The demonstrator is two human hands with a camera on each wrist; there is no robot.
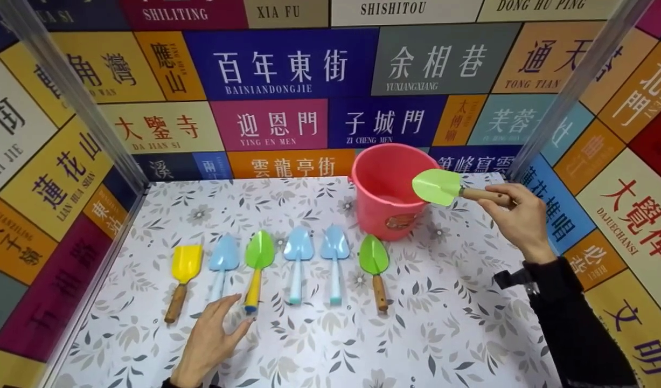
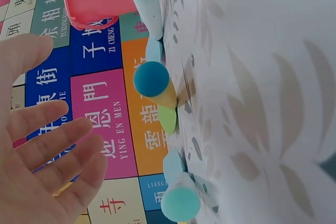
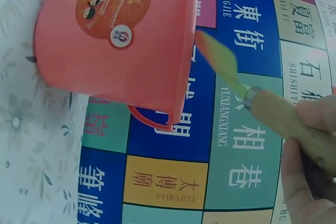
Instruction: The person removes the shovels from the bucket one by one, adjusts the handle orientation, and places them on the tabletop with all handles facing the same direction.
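My right hand (image 1: pixel 516 218) grips a light-green hand trowel (image 1: pixel 437 186) by its wooden handle, also seen in the right wrist view. Its blade overlaps the right rim of a pink bucket (image 1: pixel 390 215) in the head view. My left hand (image 1: pixel 209 337) holds nothing; its fingers are spread, relaxed, just below the handles of a light-blue trowel (image 1: pixel 223 253) and a green trowel (image 1: pixel 259 250) with a yellow handle. In the left wrist view the blue end of that yellow handle (image 2: pixel 152 80) stands beyond the fingers.
Left of the row lies a yellow flat shovel (image 1: pixel 186 263). Two more light-blue trowels (image 1: pixel 299 245) lie mid-row, and a green trowel (image 1: pixel 374 256) with a wooden handle lies in front of the bucket. Walls with printed signs (image 1: pixel 287 64) enclose the floral-patterned table (image 1: pixel 319 345).
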